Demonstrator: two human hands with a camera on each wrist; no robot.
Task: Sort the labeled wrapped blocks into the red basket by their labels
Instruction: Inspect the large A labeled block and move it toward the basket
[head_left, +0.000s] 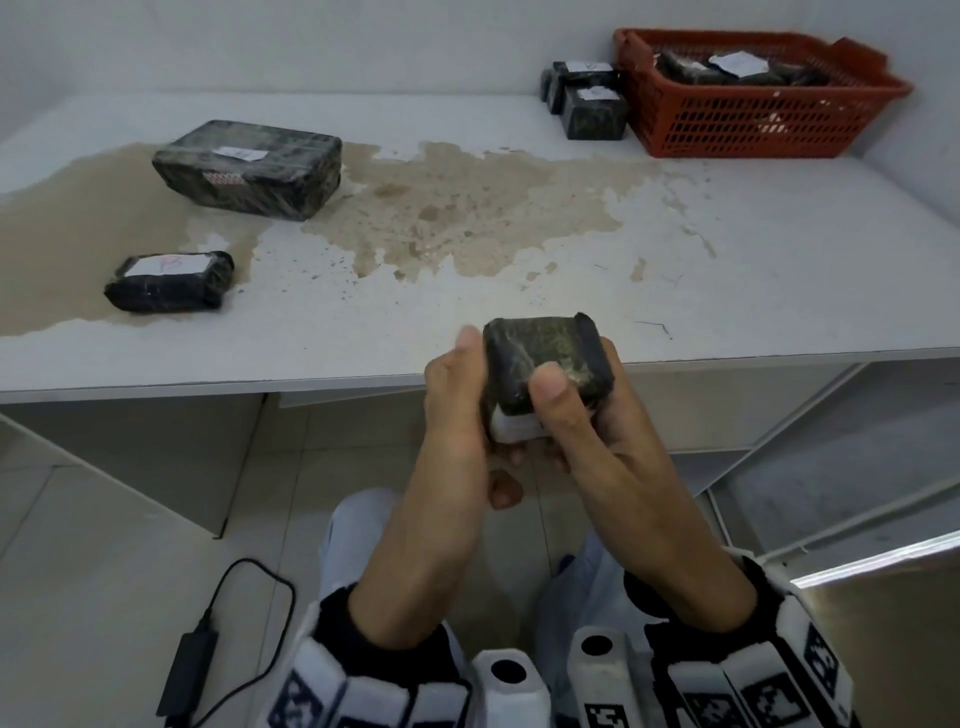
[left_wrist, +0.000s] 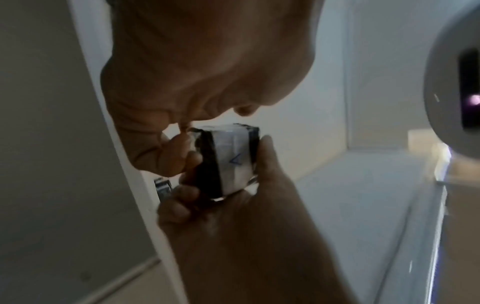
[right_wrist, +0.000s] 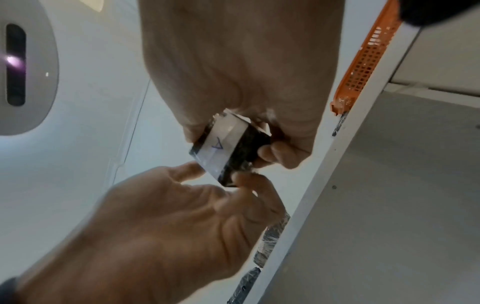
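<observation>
Both my hands hold a small black wrapped block (head_left: 540, 358) just in front of the table's near edge. My right hand (head_left: 566, 405) grips it with the thumb on top and the fingers curled beneath. My left hand (head_left: 467, 395) pinches its left side, thumb raised. Its white label (right_wrist: 218, 146) faces down and reads "A", also seen on the block (left_wrist: 233, 162) in the left wrist view. The red basket (head_left: 675, 124) stands at the table's far right with several wrapped blocks (head_left: 727, 70) inside.
A large wrapped block (head_left: 249, 169) and a small one labelled "B" (head_left: 169, 283) lie on the left of the stained white table (head_left: 519, 249). Two more blocks (head_left: 584, 96) sit left of the basket. A charger and cable (head_left: 192, 670) lie on the floor.
</observation>
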